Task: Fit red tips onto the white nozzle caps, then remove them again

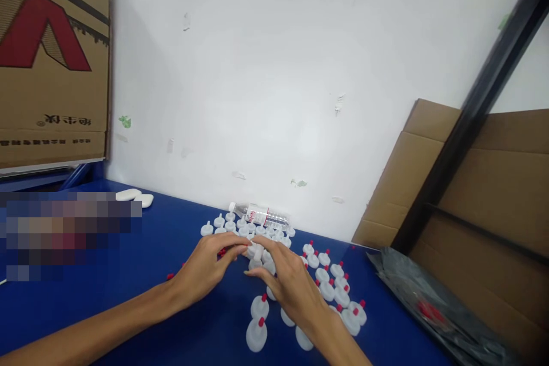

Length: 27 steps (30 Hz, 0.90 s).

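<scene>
Both my hands meet over a cluster of small white round bottles on a blue table [180, 331]. My left hand [206, 269] is curled, fingertips pinched near a small red cap. My right hand [287, 283] is closed around a small white bottle [256, 254] between the two hands. Several white bottles with red caps [338, 291] lie to the right and near me [257, 323]. Several uncapped white bottles [240, 227] stand farther back near the wall.
A clear plastic water bottle [261, 215] lies on its side against the white wall. Cardboard boxes stand at upper left [51, 63] and right [493, 194]. A dark plastic bag [433, 309] lies at right. Two white oval objects [135, 197] rest at back left.
</scene>
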Tool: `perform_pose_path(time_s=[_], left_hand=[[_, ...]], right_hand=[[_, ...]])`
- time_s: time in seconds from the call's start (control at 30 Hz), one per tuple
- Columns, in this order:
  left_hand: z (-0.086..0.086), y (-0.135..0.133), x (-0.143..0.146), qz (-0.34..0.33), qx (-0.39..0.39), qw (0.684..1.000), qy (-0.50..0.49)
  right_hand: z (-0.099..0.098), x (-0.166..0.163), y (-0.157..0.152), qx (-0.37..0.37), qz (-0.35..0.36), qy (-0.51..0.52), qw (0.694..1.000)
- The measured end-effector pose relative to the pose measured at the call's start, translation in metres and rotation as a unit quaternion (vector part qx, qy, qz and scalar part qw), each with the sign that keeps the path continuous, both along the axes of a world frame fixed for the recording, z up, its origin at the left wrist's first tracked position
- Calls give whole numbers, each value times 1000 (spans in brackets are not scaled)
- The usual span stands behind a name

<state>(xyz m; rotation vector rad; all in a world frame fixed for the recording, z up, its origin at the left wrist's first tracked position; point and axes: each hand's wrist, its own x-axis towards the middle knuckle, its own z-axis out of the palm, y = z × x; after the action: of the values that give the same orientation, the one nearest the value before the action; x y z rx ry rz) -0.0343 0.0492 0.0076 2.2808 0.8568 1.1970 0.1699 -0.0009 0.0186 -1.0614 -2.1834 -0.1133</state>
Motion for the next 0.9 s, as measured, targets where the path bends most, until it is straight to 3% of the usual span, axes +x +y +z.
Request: perform_pose_path(time_s=[0.1,0.27,0.5,0.67,0.9], left_hand=[[-2,5,-2,-3,-4,999,32],[-9,12,-5,-20,57,989,133],[-6,8,-2,-48,97,984,139],[3,4,2,-22,88,986,140],[6,10,-5,38,215,961,171]], right_hand=[[1,-1,-1,-19,4,-13,1000],[1,-1,-2,-48,31,-24,998],[5,-2,-4,-35,54,-29,998],[12,-1,-3,1,27,-82,996],[16,31,12,33,-76,-113,990]])
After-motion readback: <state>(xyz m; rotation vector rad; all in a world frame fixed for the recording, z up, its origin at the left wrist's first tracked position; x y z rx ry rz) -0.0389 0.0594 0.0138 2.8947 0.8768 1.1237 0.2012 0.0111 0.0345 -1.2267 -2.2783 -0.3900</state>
